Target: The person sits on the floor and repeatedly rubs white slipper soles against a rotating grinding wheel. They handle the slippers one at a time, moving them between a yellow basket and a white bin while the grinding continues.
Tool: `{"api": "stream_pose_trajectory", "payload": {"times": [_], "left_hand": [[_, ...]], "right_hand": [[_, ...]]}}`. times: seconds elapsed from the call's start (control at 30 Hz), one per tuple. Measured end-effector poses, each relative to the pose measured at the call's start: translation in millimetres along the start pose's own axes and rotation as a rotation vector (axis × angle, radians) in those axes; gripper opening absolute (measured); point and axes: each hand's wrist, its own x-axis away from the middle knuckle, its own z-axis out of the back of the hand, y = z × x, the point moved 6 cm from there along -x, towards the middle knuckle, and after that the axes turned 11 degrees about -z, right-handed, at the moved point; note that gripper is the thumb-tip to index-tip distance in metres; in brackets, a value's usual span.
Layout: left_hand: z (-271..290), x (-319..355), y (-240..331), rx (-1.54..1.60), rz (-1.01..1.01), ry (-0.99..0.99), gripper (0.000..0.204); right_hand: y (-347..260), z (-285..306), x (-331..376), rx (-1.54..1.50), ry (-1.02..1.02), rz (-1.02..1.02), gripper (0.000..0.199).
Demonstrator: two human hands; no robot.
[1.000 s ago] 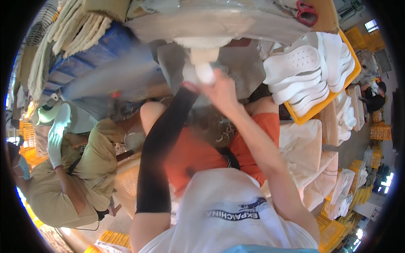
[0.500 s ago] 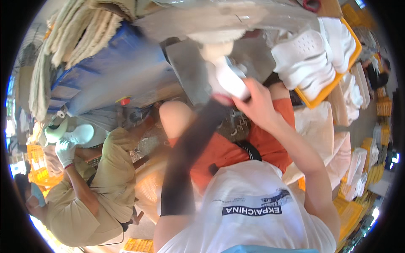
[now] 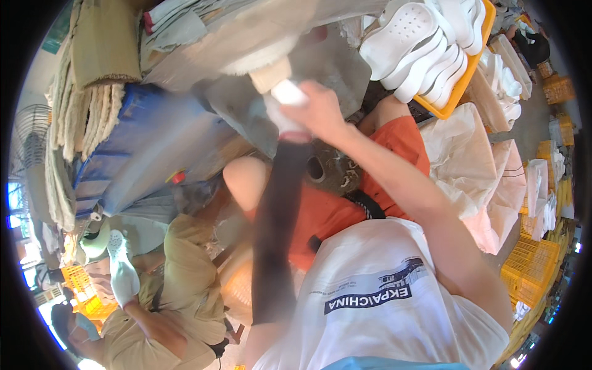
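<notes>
A white shoe, blurred, is held up against a pale, fluffy-edged wheel in front of me. My bare right hand is closed round the near end of the shoe. Beside it my left hand, in a white glove with a red cuff below a black sleeve, is closed at the shoe's lower side. Its fingers are smeared and blend with the white of the shoe. How much of the shoe lies under my hands is hidden.
A yellow crate at the right holds several white perforated clogs. A blue panel and hanging fleecy pads stand left. A seated co-worker holds a white clog. Pale sacks lie right.
My hands and the shoe have shifted left and up in the picture, up to the wheel. The view has turned somewhat. The co-worker's clog is now held more upright.
</notes>
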Motion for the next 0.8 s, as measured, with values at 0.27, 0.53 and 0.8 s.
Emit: {"api": "stream_pose_trajectory", "payload": {"times": [0.27, 0.53, 0.8], "left_hand": [[34.4, 1.6, 14.2, -0.294, -0.015, 0.332, 0.050], [-56.1, 27.7, -3.0, -0.054, 0.001, 0.056, 0.059], [-35.9, 3.0, -63.1, -0.406, 0.066, 0.431, 0.048]], "right_hand": [[28.9, -29.5, -7.2, -0.097, -0.119, -0.280, 0.052], [21.4, 21.6, 37.1, -0.283, -0.222, -0.146, 0.049], [64.7, 37.3, -32.9, -0.246, -0.103, -0.068, 0.041]]}}
